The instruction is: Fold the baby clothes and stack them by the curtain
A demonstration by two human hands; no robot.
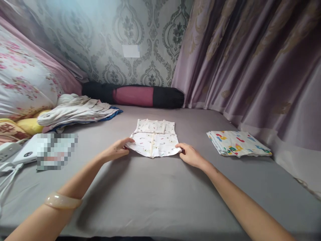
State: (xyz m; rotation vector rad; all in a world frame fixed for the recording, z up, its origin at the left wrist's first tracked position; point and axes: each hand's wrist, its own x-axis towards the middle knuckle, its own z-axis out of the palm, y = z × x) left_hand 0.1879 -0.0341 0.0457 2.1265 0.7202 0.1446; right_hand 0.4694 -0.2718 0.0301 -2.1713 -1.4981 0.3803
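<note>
A small white garment (165,140) with a tiny print and a cream placket down its middle lies on the grey bed sheet (155,194), its far part folded over toward me. My left hand (117,150) pinches its near left corner, thumb on top. At the near right corner, my right hand (191,154) grips the cloth in the same way. The near edge between the hands is lifted a little and curves down in the middle. Fingers under the fabric are partly hidden.
To the right lies a folded white cloth (239,143) with colourful print. Crumpled clothes (80,112), a floral pillow (22,73) and a white power strip with cables (10,150) are at left. A black and maroon bolster bag (132,96) lines the wall; purple curtains (225,67) hang right.
</note>
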